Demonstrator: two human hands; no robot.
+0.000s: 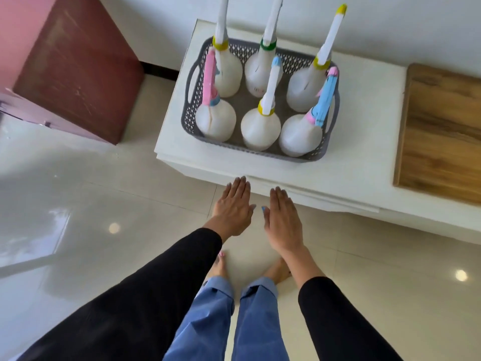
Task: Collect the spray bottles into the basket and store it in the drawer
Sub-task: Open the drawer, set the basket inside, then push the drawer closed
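- Six spray bottles (261, 127) stand upright in the grey basket (188, 118), so collecting looks done!
- Basket sits on the white cabinet (364, 142), not yet stored.
- Left hand (232, 208) and right hand (282, 221) hover flat-fingered and empty, just below the cabinet's front edge.
- Left to do, I'd say: open the drawer, put the basket inside.

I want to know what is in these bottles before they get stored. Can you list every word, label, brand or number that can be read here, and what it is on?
None can be read.
Faint reddish marks low on the back middle spray bottle: too small and blurred to read.
The other five bottles, the grey basket, the white cabinet, the wooden board and the maroon cabinet show no text.
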